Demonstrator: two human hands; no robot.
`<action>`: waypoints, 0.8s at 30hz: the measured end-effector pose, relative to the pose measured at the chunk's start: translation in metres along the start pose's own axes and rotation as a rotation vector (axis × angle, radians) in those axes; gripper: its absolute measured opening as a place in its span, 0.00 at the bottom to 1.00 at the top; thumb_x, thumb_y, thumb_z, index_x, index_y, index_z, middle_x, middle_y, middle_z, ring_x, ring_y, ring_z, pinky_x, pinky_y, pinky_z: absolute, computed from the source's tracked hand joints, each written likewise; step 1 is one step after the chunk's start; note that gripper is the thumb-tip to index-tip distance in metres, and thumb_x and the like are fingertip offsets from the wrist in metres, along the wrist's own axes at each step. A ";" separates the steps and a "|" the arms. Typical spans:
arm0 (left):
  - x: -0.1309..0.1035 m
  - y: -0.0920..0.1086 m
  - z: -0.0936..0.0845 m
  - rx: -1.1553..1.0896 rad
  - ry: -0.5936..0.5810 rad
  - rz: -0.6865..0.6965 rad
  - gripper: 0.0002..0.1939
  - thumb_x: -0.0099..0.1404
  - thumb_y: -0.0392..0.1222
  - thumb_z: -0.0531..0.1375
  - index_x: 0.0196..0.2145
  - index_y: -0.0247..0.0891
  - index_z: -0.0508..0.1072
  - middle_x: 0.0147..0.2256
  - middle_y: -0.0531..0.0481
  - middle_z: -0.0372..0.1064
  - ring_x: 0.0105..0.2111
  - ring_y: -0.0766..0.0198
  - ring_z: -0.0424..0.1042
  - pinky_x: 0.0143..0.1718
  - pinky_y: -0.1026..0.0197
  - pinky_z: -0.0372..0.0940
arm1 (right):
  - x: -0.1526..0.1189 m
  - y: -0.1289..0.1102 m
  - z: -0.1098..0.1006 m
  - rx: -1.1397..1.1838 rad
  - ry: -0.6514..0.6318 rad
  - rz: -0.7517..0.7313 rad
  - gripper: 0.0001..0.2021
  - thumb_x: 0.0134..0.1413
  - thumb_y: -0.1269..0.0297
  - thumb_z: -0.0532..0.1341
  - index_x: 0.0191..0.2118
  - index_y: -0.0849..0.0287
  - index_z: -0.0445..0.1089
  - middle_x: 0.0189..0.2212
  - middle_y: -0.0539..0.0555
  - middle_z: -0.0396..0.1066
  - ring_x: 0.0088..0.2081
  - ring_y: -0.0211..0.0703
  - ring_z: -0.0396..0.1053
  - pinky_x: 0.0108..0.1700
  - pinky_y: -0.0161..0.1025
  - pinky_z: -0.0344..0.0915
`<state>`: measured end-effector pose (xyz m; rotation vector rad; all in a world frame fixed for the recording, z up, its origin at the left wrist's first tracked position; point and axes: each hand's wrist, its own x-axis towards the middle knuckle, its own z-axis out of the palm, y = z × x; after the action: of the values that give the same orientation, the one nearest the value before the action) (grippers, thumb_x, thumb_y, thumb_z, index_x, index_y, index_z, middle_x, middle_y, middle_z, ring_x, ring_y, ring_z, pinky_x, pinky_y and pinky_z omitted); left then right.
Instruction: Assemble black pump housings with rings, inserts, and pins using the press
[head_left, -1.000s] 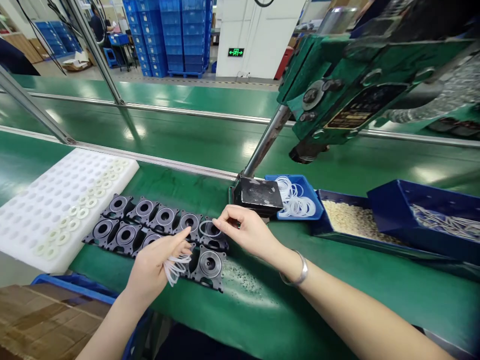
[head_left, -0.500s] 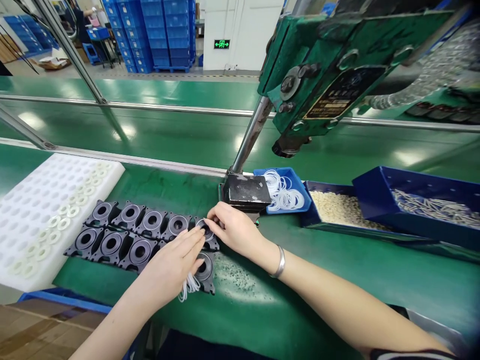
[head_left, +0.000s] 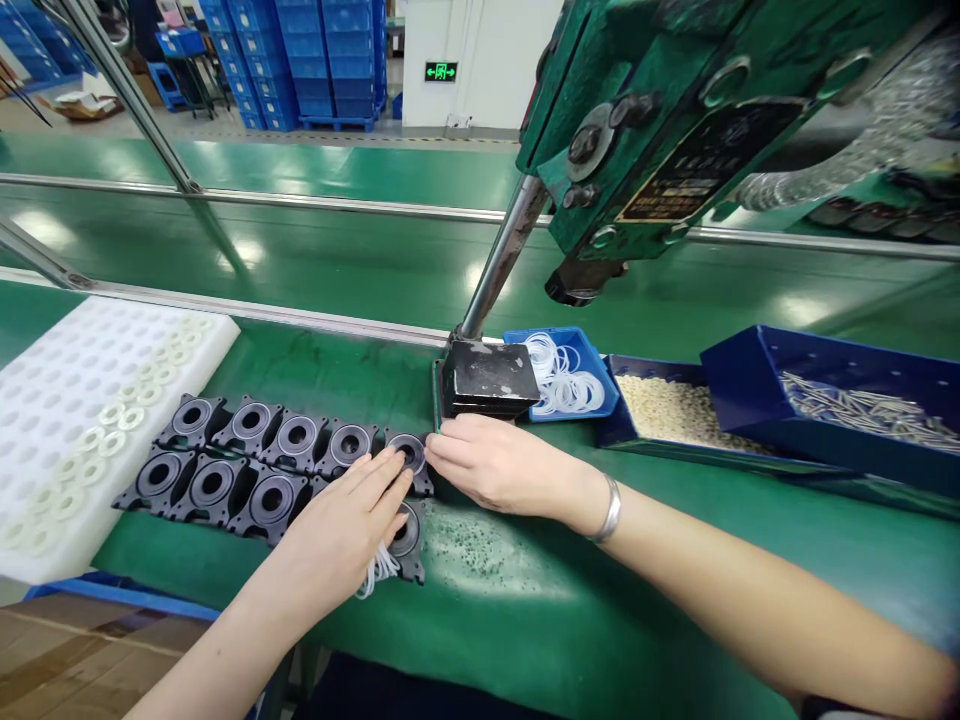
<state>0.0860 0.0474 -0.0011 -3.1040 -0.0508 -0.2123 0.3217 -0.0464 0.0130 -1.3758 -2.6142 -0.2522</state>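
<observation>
Two rows of black square housings (head_left: 271, 498) with round centres lie on the green bench. My left hand (head_left: 349, 520) lies over the right end of these rows, its fingertips on a housing (head_left: 409, 450) in the back row. A bunch of thin white rings (head_left: 379, 570) hangs from under its palm, held by curled fingers that are mostly hidden. My right hand (head_left: 502, 465) is just right of that housing, in front of the black block (head_left: 491, 378) of the press. Its fingers are bent and drawn together; anything between them is hidden.
A white foam tray (head_left: 52, 400) with pale washers stands left. The green press head (head_left: 645, 150) overhangs the bench. Right of its base are a blue bin (head_left: 611, 385) of white rings, a bin (head_left: 609, 430) of small cream pieces and a bin (head_left: 742, 385) of metal pins.
My right hand has drawn away from the back-row housing, slightly to the right. My left hand stays on the housings with the rings. The whole view has shifted a little.
</observation>
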 end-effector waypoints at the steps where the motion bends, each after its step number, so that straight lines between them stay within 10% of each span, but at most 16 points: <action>1: 0.000 0.001 0.001 -0.003 0.007 -0.004 0.21 0.75 0.38 0.51 0.61 0.27 0.65 0.62 0.35 0.64 0.65 0.48 0.61 0.65 0.45 0.61 | -0.002 -0.002 0.002 0.030 0.020 0.018 0.15 0.69 0.72 0.51 0.34 0.65 0.72 0.32 0.57 0.68 0.31 0.44 0.60 0.34 0.42 0.59; 11: -0.009 -0.003 -0.012 -0.367 0.196 -0.240 0.16 0.75 0.35 0.49 0.55 0.33 0.69 0.53 0.39 0.74 0.54 0.58 0.74 0.55 0.55 0.70 | 0.014 -0.035 0.006 0.667 0.375 0.342 0.10 0.66 0.70 0.55 0.48 0.63 0.71 0.39 0.59 0.72 0.38 0.43 0.68 0.41 0.40 0.68; 17: -0.049 -0.014 -0.038 -0.544 0.197 -0.532 0.09 0.72 0.39 0.53 0.47 0.37 0.70 0.39 0.45 0.77 0.39 0.59 0.77 0.40 0.59 0.72 | 0.085 -0.062 -0.005 1.371 0.085 0.338 0.12 0.62 0.56 0.64 0.34 0.60 0.72 0.28 0.49 0.68 0.28 0.35 0.63 0.32 0.33 0.62; 24: -0.124 -0.013 -0.044 -0.668 0.175 -0.732 0.12 0.74 0.42 0.49 0.49 0.40 0.69 0.38 0.48 0.77 0.36 0.61 0.78 0.36 0.62 0.71 | 0.148 -0.079 0.013 1.557 -0.122 0.372 0.19 0.57 0.48 0.66 0.28 0.60 0.69 0.23 0.47 0.63 0.26 0.35 0.57 0.29 0.34 0.56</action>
<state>-0.0435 0.0552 0.0254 -3.5004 -1.3759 -0.6202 0.1727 0.0308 0.0293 -1.0641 -1.5466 1.5382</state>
